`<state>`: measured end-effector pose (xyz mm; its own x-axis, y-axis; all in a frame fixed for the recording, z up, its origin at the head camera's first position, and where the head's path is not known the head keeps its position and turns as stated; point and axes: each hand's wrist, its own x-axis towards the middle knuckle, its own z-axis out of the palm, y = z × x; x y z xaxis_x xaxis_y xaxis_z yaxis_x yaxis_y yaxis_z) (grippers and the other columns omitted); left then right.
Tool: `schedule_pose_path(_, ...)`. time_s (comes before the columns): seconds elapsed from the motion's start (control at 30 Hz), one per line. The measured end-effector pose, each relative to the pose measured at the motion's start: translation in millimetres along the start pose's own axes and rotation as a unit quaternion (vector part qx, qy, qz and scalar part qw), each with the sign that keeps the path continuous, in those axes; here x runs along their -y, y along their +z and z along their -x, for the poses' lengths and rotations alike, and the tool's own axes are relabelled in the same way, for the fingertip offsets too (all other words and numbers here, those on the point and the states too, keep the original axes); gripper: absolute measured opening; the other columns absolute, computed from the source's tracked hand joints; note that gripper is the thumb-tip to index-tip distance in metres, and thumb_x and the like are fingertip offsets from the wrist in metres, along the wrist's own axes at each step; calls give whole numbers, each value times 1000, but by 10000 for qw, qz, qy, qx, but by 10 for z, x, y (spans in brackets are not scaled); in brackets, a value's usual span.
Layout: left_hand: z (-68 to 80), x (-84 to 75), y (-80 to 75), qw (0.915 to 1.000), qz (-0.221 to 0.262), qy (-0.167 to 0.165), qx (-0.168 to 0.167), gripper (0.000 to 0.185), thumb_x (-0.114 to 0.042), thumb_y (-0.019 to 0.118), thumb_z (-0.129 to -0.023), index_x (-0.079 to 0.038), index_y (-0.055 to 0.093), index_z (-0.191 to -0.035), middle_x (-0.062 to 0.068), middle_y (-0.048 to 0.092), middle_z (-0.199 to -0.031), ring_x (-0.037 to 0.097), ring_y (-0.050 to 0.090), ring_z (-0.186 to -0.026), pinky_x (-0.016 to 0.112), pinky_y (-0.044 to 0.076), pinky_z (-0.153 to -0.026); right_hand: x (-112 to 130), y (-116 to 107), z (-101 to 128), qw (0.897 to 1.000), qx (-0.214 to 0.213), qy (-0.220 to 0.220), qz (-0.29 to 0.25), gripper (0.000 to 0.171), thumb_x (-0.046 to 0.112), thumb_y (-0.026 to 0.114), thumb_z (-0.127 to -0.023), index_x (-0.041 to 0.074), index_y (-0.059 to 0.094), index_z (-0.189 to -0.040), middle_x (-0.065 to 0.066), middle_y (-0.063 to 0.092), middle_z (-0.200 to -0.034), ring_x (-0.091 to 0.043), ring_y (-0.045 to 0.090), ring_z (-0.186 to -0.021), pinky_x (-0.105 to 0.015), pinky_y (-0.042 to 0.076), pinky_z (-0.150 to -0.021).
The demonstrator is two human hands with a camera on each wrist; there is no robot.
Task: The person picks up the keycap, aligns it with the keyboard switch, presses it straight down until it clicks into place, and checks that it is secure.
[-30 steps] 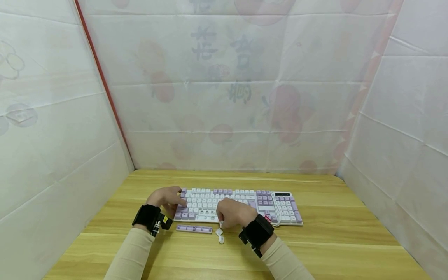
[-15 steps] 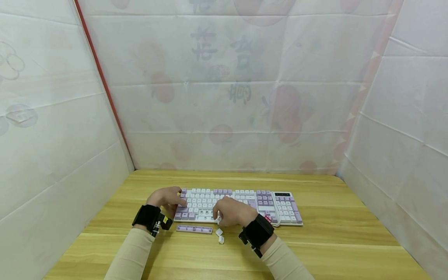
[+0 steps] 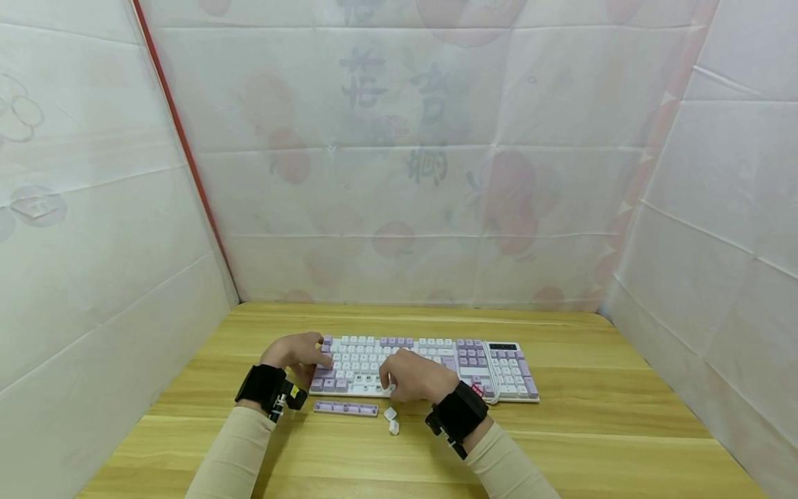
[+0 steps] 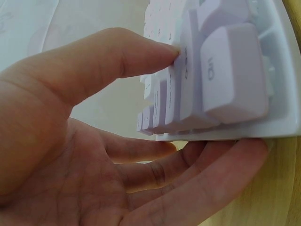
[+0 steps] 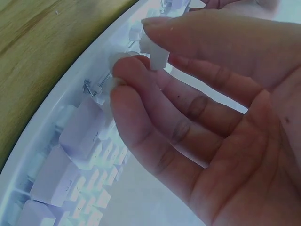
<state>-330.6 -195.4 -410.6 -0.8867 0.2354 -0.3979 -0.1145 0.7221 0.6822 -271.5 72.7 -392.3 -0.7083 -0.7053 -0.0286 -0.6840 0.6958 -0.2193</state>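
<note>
A white keyboard [image 3: 424, 371] with white and lilac keycaps lies on the table. My left hand [image 3: 298, 352] holds its left end, thumb [image 4: 155, 55] on the lilac keys and fingers along the side edge. My right hand [image 3: 419, 378] is over the lower rows, pinching a small white keycap [image 5: 159, 55] between thumb and fingers, close above the bare switches. A stabiliser wire [image 5: 96, 89] shows where the space bar is off. In front of the keyboard lie a long lilac space bar [image 3: 346, 408], underside up, and two loose white keycaps [image 3: 390, 414].
A white cable [image 3: 494, 378] with a red tag [image 3: 476, 391] lies bundled over the keyboard's right part. The wooden table [image 3: 598, 430] has pale cloth walls [image 3: 399, 208] at its back and sides.
My right hand has shifted slightly left and away from me, bringing the pinched keycap from the keyboard's front edge over the lower rows. The left hand stays put.
</note>
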Motion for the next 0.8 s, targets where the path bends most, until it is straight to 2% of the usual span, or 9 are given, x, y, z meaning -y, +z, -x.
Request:
schedule_pose_path(0.37,8,9,8,10000,80,34,-32,72,-20,70,-82,1,35,-140,14,63,-99,23,67,-81,40,59,-67,-17,-8,-3,9990,-335,-308,11,21,-3,69,-76,13,73,-89,2,68,-87,-3,48,-69,-13,43,-65)
schedule_pose_path(0.8,10,9,6,10000,58,50,-32,76,-21,70,-82,1,31,-143,14,63,-99,23,66,-81,40,59,-66,-33,10,-42,9988,-418,-250,50,21,-1,70,-80,12,73,-97,1,70,-90,-4,58,-77,-14,50,-69)
